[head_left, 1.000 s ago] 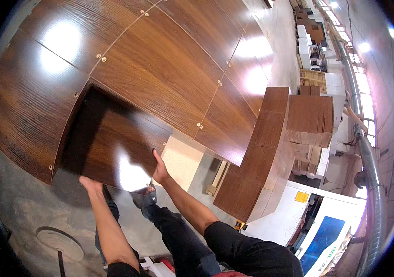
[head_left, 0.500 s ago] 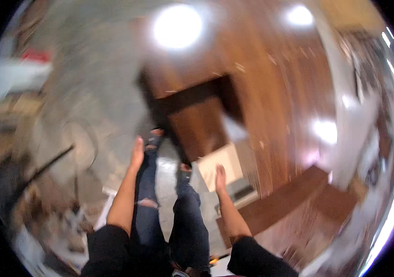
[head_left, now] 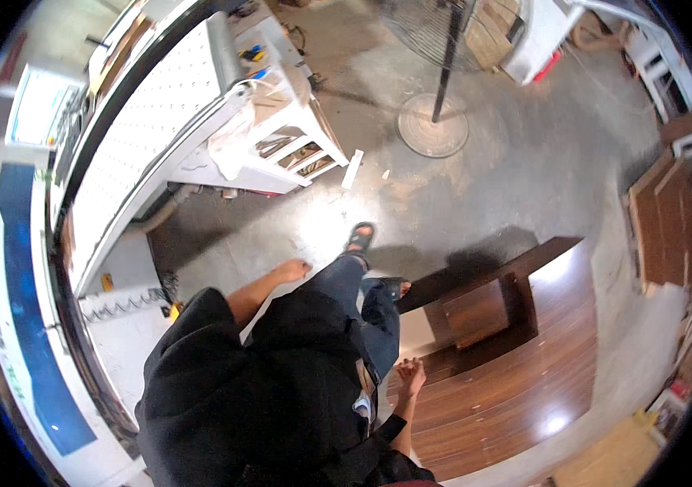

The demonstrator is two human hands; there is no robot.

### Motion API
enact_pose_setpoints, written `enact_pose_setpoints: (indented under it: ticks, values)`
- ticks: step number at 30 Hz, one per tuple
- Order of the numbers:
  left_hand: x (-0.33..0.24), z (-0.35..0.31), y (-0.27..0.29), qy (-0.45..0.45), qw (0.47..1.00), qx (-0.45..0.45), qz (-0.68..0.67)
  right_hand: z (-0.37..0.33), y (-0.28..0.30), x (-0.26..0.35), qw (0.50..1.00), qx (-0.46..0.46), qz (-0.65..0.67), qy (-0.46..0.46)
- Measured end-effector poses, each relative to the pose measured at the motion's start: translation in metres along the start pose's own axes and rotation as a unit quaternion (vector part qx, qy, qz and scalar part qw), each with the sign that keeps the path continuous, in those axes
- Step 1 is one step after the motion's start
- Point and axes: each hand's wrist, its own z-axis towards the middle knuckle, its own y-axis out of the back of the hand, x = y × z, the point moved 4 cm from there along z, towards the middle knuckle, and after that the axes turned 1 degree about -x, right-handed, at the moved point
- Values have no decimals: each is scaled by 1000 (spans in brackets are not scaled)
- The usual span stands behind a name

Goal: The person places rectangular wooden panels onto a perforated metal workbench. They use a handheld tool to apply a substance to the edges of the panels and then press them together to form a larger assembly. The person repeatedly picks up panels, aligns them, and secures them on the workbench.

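Note:
My left hand (head_left: 292, 270) hangs over the concrete floor beside my thigh, its fingers loosely stretched with nothing seen in them. At my other side, my right hand (head_left: 412, 373) is above the near edge of a dark brown wooden cabinet (head_left: 508, 381) lying on the floor. Its fingers are slightly bent and apart, and no held thing shows. A square opening in the cabinet reveals a brown inner panel (head_left: 480, 312). Next to it, a pale cream board (head_left: 416, 331) shows partly, close to my leg.
A large machine with a white dotted bed (head_left: 151, 138) stands at the left, beside a white slatted rack (head_left: 301, 150). Ahead are a fan's round base (head_left: 434, 126) and a white strip (head_left: 352, 170) on the floor. Brown panels (head_left: 670, 219) lean at the right.
My view has turned left, bringing in the machine and shifting the cabinet to the lower right. My right hand was over the cream board and is now beside the cabinet edge.

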Motion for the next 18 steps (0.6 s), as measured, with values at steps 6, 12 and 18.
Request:
enact_pose_setpoints:
  ticks: [6,12,18]
  values:
    - [106,-77,-28,-73,981,-169,-55,-5,-18,16,989,114,-69,57]
    - [61,-230,266,-186,682,-708,3,-24,-153,95,963,84,-220,129]
    - [179,-192,418,-13,659,-752,15,-49,-247,114,876,115,-439,164]
